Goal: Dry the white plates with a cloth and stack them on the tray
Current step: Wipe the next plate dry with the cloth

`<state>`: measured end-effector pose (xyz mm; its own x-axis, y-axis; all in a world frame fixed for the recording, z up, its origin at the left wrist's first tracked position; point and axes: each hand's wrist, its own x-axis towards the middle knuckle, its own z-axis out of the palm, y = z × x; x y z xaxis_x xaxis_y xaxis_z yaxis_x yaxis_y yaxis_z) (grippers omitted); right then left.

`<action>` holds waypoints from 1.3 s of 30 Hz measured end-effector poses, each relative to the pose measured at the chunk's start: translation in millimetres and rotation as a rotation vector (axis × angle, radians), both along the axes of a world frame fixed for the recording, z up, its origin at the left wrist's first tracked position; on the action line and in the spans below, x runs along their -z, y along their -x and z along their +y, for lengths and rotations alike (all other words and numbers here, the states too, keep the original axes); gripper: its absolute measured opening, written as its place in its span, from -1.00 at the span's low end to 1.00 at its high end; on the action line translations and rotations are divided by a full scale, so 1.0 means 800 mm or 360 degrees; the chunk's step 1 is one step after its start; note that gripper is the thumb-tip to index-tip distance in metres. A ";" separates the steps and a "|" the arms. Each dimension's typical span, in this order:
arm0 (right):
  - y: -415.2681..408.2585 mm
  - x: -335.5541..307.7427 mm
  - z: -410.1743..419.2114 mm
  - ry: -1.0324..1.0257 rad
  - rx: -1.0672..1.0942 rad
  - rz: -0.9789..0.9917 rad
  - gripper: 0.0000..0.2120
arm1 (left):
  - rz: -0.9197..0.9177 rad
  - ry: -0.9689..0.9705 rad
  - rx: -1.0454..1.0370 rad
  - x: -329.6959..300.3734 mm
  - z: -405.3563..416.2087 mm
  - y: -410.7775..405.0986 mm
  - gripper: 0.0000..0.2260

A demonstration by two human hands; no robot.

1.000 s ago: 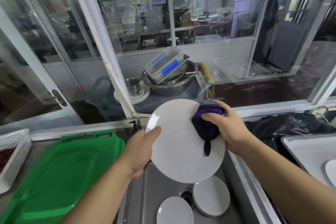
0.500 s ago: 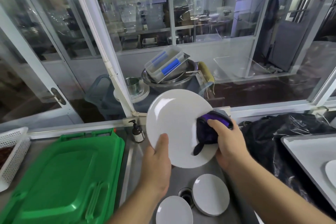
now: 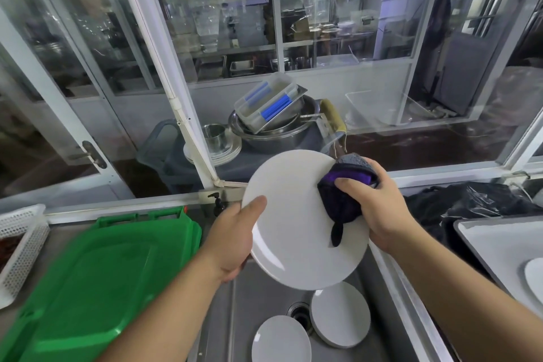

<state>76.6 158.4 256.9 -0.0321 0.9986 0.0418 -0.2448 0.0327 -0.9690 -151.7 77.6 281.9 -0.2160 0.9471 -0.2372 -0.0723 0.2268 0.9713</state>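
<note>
A large white plate (image 3: 296, 223) is held up over the steel sink (image 3: 264, 297). My left hand (image 3: 232, 232) grips its left rim, thumb on the face. My right hand (image 3: 373, 209) clutches a dark purple cloth (image 3: 340, 197) and presses it against the plate's upper right edge. Two smaller white plates (image 3: 340, 314) (image 3: 280, 339) lie in the sink by the drain. At the right, a grey tray (image 3: 499, 244) carries one white plate (image 3: 534, 279), cut off by the frame edge.
A green plastic lid (image 3: 97, 273) covers the counter at left, with a white perforated basket (image 3: 23, 241) beyond it. A black plastic bag (image 3: 470, 206) lies behind the tray. A soap pump bottle (image 3: 219, 204) stands at the sink's back edge under the glass window.
The plate has turned in my hands and my left hand has shifted from the bottom rim to the left rim. The cloth has slid up to the plate's upper right edge.
</note>
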 end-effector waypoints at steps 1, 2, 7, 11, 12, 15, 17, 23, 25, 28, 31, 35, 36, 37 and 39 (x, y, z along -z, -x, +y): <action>0.001 -0.002 0.001 0.0007 0.0013 0.0006 -0.49 | -0.0014 -0.0020 -0.0025 0.002 -0.003 -0.004 -0.81; 0.001 -0.003 0.002 0.0013 0.0013 0.0007 -0.49 | -0.0025 -0.0035 -0.0065 0.005 -0.006 -0.007 -0.82; 0.005 -0.005 0.000 0.0086 0.0016 0.0078 -0.58 | -0.0150 -0.0165 -0.0275 0.018 -0.009 -0.012 -0.81; 0.015 0.010 -0.010 0.0183 0.0067 0.0205 -0.65 | -0.0262 -0.0273 -0.0435 0.019 -0.012 -0.026 -0.89; 0.020 0.017 -0.013 0.0205 0.0086 0.0227 -0.67 | -0.0268 -0.0301 -0.0484 0.022 -0.011 -0.028 -0.86; 0.033 0.027 -0.017 0.0286 0.0170 0.0290 -0.66 | -0.0278 -0.0288 -0.0542 0.031 -0.005 -0.033 -0.68; 0.030 0.030 -0.012 0.0306 0.0219 0.0253 -0.67 | -0.0303 -0.0245 -0.0478 0.029 -0.003 -0.040 -0.61; -0.001 0.018 0.006 0.0154 0.0240 0.0015 -0.57 | -0.0329 0.0019 -0.0092 0.003 0.007 -0.011 -0.72; -0.010 0.009 0.009 0.0066 0.0154 -0.0108 -0.54 | -0.0187 0.0040 0.0046 -0.003 0.011 0.005 -0.74; -0.015 -0.002 0.010 -0.0066 0.0033 -0.0196 -0.57 | -0.0045 0.0058 0.0116 -0.008 0.013 0.013 -0.77; -0.011 -0.002 0.010 -0.0095 0.0039 -0.0135 -0.63 | 0.0071 -0.0026 -0.0016 -0.003 0.014 0.009 -0.78; 0.005 -0.001 0.005 0.0039 0.0172 0.0110 -0.66 | 0.0027 -0.0157 -0.0204 0.010 0.006 -0.013 -0.67; 0.007 0.001 0.004 0.0078 0.0189 0.0149 -0.66 | 0.0024 -0.0172 -0.0242 0.017 0.005 -0.016 -0.56; 0.009 0.002 0.003 0.0110 0.0199 0.0185 -0.66 | 0.0013 -0.0198 -0.0268 0.025 0.005 -0.018 -0.49; 0.011 0.008 0.001 0.0151 0.0200 0.0238 -0.64 | 0.0017 -0.0229 -0.0355 0.035 0.004 -0.024 -0.48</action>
